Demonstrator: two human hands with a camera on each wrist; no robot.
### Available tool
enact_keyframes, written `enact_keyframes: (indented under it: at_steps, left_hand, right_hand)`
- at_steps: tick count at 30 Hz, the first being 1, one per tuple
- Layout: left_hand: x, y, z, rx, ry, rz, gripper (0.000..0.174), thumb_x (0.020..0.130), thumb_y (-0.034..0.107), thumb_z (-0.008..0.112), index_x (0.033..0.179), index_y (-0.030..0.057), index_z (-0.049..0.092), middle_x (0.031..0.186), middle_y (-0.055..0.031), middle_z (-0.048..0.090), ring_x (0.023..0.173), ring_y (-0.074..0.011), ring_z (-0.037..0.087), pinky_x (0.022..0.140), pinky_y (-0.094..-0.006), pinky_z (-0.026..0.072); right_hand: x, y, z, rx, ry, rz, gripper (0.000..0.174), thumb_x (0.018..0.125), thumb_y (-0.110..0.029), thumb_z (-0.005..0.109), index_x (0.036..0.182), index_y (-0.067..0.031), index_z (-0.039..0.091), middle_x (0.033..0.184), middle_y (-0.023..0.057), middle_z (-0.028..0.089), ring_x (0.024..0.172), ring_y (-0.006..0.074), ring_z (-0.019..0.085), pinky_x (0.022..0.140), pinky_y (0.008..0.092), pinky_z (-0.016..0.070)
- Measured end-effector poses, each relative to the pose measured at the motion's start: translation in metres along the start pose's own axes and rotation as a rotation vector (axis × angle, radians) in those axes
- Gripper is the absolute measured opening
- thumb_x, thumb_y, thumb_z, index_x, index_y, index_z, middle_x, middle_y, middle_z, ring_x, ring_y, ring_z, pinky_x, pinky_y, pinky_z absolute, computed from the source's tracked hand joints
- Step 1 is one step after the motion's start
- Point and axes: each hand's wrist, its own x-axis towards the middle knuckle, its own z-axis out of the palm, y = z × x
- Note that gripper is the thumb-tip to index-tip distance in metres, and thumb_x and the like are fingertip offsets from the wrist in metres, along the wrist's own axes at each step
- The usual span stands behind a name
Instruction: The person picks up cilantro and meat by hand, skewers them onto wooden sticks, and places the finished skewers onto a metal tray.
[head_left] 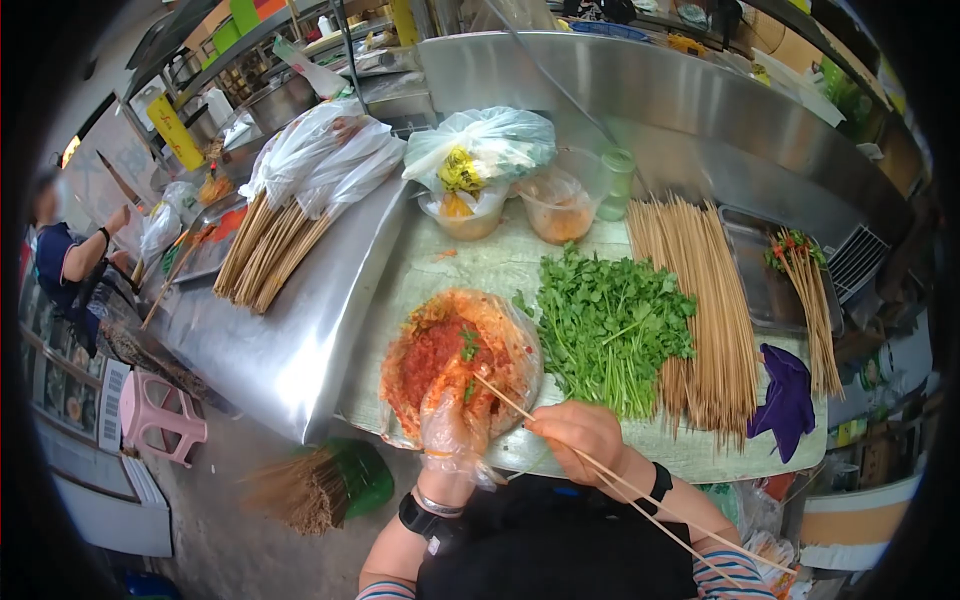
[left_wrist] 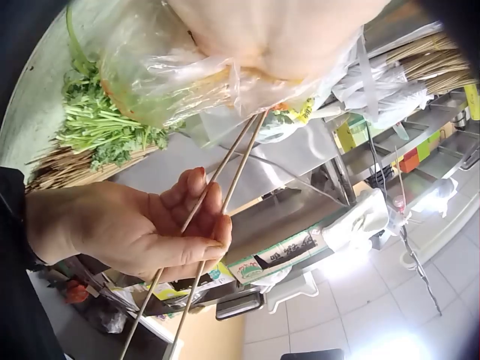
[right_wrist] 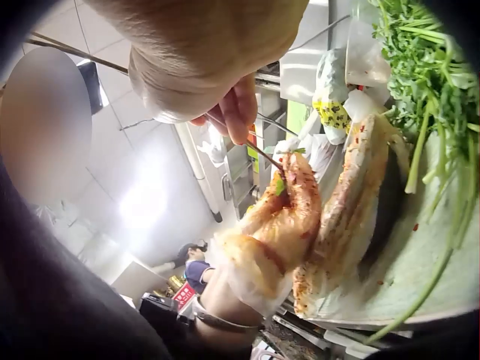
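Fingers (left_wrist: 214, 225) of the right hand (head_left: 580, 435) pinch two skewers (head_left: 500, 397), tips aimed up-left at meat (right_wrist: 289, 202) the left hand (head_left: 450, 425) grips.

Two held skewers (head_left: 503, 399), one bowl (head_left: 533, 345) of red meat (head_left: 435, 355), one coriander heap (head_left: 610, 325), two plastic tubs (head_left: 560, 215), one purple cloth (head_left: 785, 395).

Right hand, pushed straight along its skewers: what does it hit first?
Likely the gloved left hand over the meat: the right hand aims its skewers at it. Depth unclear.
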Motion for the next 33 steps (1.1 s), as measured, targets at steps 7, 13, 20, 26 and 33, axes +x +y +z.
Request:
enact_keyframes:
  at_steps: [7, 13, 20, 26, 33]
  left_hand:
    - [-0.002, -0.001, 0.007, 0.031, -0.026, 0.08, 0.029, 0.091, 0.003, 0.051, 0.12, -0.0018, 0.053, 0.113, -0.0132, 0.059, 0.1, -0.024, 0.061, 0.083, -0.0349, 0.0539]
    - [-0.007, -0.003, 0.004, 0.126, -0.117, 0.086, 0.023, 0.088, 0.004, 0.056, 0.111, 0.001, 0.058, 0.105, -0.0083, 0.061, 0.095, -0.0185, 0.06, 0.082, -0.0309, 0.0526]
    - [0.031, 0.023, -0.011, 0.394, -0.103, 0.324, 0.047, 0.091, 0.022, 0.057, 0.133, 0.0062, 0.043, 0.133, -0.0118, 0.048, 0.115, -0.0269, 0.053, 0.092, -0.0384, 0.0469]
    - [0.038, 0.022, -0.032, 0.499, -0.291, 0.455, 0.05, 0.091, 0.019, 0.058, 0.136, 0.006, 0.041, 0.133, -0.0146, 0.048, 0.115, -0.0295, 0.052, 0.092, -0.0399, 0.0455]
    - [0.03, 0.015, -0.021, 0.551, -0.159, 0.444, 0.03, 0.094, 0.01, 0.051, 0.123, 0.0007, 0.051, 0.12, -0.0111, 0.057, 0.102, -0.0227, 0.058, 0.085, -0.0348, 0.0498]
  right_hand:
    - [-0.002, 0.008, 0.013, -0.02, 0.008, -0.003, 0.032, 0.07, 0.007, 0.067, 0.099, 0.001, 0.058, 0.092, 0.0162, 0.064, 0.074, 0.0282, 0.065, 0.061, 0.0323, 0.0539]
    - [0.008, 0.014, 0.028, 0.005, 0.086, 0.159, 0.022, 0.078, 0.003, 0.064, 0.1, -0.0007, 0.06, 0.089, 0.0151, 0.062, 0.076, 0.0267, 0.064, 0.061, 0.0294, 0.0522]
    - [-0.024, -0.003, -0.048, 0.752, 0.299, 1.027, 0.019, 0.092, -0.012, 0.057, 0.102, 0.0034, 0.06, 0.096, 0.0134, 0.065, 0.082, 0.0179, 0.065, 0.073, 0.0271, 0.0518]
    - [-0.056, 0.025, -0.161, 0.617, 0.949, 0.794, 0.023, 0.096, -0.011, 0.047, 0.112, 0.0039, 0.053, 0.103, 0.0156, 0.063, 0.092, 0.0192, 0.063, 0.079, 0.0295, 0.0513]
    - [-0.093, 0.124, -0.325, 0.349, 1.407, 0.636, 0.033, 0.098, -0.023, 0.045, 0.123, -0.0014, 0.048, 0.123, 0.0136, 0.055, 0.11, 0.0219, 0.057, 0.094, 0.0332, 0.0464]
